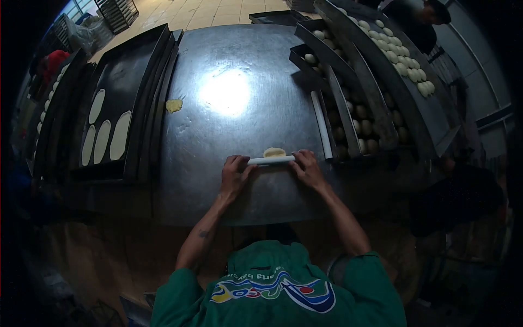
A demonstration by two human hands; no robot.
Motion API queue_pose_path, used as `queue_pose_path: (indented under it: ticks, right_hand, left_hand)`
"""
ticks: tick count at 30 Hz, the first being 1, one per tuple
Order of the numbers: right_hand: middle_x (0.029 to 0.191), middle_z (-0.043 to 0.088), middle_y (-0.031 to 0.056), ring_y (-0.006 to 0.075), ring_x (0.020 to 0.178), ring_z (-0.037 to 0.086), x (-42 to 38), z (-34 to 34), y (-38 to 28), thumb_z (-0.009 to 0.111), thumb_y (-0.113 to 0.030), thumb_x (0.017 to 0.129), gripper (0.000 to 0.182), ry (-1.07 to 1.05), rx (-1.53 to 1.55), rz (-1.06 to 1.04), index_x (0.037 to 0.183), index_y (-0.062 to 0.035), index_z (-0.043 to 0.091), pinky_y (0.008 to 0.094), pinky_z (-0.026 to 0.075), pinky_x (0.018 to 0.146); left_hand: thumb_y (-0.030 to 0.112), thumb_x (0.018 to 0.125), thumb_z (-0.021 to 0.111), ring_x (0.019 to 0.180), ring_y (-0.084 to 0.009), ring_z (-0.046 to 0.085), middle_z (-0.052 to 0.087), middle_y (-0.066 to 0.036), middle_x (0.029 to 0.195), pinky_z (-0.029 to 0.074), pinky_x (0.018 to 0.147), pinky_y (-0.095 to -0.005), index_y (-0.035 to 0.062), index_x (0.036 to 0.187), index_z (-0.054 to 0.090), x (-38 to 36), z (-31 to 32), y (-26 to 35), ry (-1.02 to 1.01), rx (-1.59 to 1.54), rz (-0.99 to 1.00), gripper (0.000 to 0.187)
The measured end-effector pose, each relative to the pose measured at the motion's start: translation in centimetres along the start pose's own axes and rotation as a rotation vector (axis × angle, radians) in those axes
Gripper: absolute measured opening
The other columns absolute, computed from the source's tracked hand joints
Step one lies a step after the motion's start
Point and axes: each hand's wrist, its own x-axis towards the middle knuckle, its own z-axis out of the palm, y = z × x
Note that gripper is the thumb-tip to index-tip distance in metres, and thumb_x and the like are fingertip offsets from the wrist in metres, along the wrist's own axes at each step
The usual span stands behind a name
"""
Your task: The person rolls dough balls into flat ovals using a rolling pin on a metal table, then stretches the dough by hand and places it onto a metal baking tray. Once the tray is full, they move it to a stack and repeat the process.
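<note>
A white rolling pin (271, 160) lies crosswise on the metal table, near its front edge. My left hand (236, 173) grips its left end, and my right hand (306, 168) is closed around its right end. Just beyond the pin, and partly hidden by it, is a small flattened piece of dough (274, 152). To the left, a dark baking tray (117, 71) holds several long, flat ovals of dough (102, 143). On the right, dark trays (357, 82) hold rows of round dough balls (366, 127).
A second white rod (321, 125) lies beside the right trays. A yellowish scrap (174, 105) rests on the table (201, 136) near the left tray stack. More dough balls (402, 60) fill the far right tray. People stand at far left (53, 61) and upper right (419, 22).
</note>
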Motion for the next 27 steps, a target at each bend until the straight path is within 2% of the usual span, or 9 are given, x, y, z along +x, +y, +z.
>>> queue_pose_path:
  ticks: [3,5,10,13,15,16,18,22,27]
  right_hand:
    - [0.123,0.054,0.0181,0.0352,0.118,0.047,2.3,1.5,0.3,0.053,-0.032,0.094,0.041,-0.057,-0.241,0.02,0.122,-0.0036,0.058,0.049,0.035,0.101]
    - [0.131,0.05,0.0219,0.0405,0.122,0.043,4.3,2.8,1.2,0.043,-0.038,0.097,0.048,0.078,-0.5,-0.046,0.129,-0.0042,0.054,0.0514,0.032,0.104]
    - [0.138,0.043,0.0266,0.0464,0.13,0.035,13.6,1.3,4.8,0.034,-0.037,0.1,0.052,0.085,-0.551,0.086,0.138,-0.0036,0.045,0.0526,0.028,0.108]
    - [0.144,0.031,0.0322,0.0484,0.135,0.027,17.6,-0.5,5.8,0.035,-0.036,0.1,0.058,0.063,-0.315,0.281,0.139,0.0062,0.038,0.0518,0.023,0.112]
    - [0.145,0.029,0.0323,0.0483,0.135,0.026,17.0,0.3,6.1,0.035,-0.036,0.1,0.058,0.094,-0.335,0.25,0.139,0.0069,0.036,0.0518,0.022,0.113]
    - [0.146,0.028,0.0325,0.0481,0.136,0.025,15.7,1.3,6.3,0.036,-0.036,0.1,0.059,0.098,-0.356,0.222,0.139,0.0076,0.035,0.0518,0.022,0.113]
    - [0.147,0.027,0.0308,0.0468,0.137,0.024,11.6,2.7,4.8,0.037,-0.036,0.099,0.061,0.083,-0.421,0.201,0.14,0.0084,0.033,0.0525,0.021,0.113]
    - [0.146,0.032,0.0279,0.0448,0.137,0.027,1.8,3.0,0.4,0.045,-0.037,0.095,0.063,0.027,-0.551,0.116,0.138,0.0083,0.037,0.0545,0.022,0.112]
    - [0.14,0.038,0.027,0.0446,0.132,0.034,-5.7,2.7,-0.7,0.054,-0.032,0.091,0.059,0.127,-0.309,0.066,0.133,0.0067,0.044,0.051,0.03,0.109]
  left_hand:
    - [0.028,0.091,0.06,0.124,-0.0309,0.049,0.053,-0.017,0.133,0.025,0.112,-0.0489,0.0043,0.118,0.063,1.6,1.1,-2.3,-0.011,0.399,0.167,0.036]
    - [0.03,0.098,0.044,0.14,-0.0286,0.032,0.037,-0.019,0.148,0.012,0.117,-0.0507,-0.0002,0.134,0.05,4.3,2.3,-3.0,0.01,0.8,0.223,0.047]
    - [0.027,0.099,0.038,0.144,-0.0288,0.022,0.029,-0.02,0.152,0.007,0.117,-0.0501,-0.0026,0.142,0.037,17.8,4.2,-3.7,0.033,0.775,0.153,0.052]
    - [0.027,0.099,0.037,0.144,-0.0302,0.021,0.028,-0.021,0.152,0.009,0.118,-0.0468,-0.0044,0.142,0.035,23.0,4.9,-5.6,-0.018,0.376,0.196,0.054]
    - [0.027,0.098,0.039,0.143,-0.0318,0.022,0.029,-0.022,0.151,0.012,0.118,-0.044,-0.0062,0.141,0.035,23.7,4.4,-5.0,0.018,-0.174,0.028,0.054]
    - [0.027,0.098,0.039,0.143,-0.0318,0.022,0.029,-0.022,0.151,0.012,0.118,-0.044,-0.0062,0.141,0.035,21.8,4.6,-5.4,0.009,-0.172,0.021,0.054]
    - [0.025,0.098,0.042,0.142,-0.0309,0.026,0.033,-0.022,0.149,0.012,0.117,-0.0461,-0.0059,0.14,0.037,13.7,3.9,-3.6,-0.044,0.649,0.276,0.053]
    - [0.023,0.096,0.044,0.143,-0.0279,0.026,0.033,-0.02,0.15,0.012,0.117,-0.0489,-0.004,0.143,0.034,0.4,2.5,-1.1,-0.123,0.746,0.255,0.056]
    - [0.012,0.088,0.056,0.141,-0.0277,0.03,0.039,-0.017,0.147,0.016,0.116,-0.0476,0.0004,0.139,0.043,-7.6,3.1,0.1,-0.134,0.687,0.243,0.054]
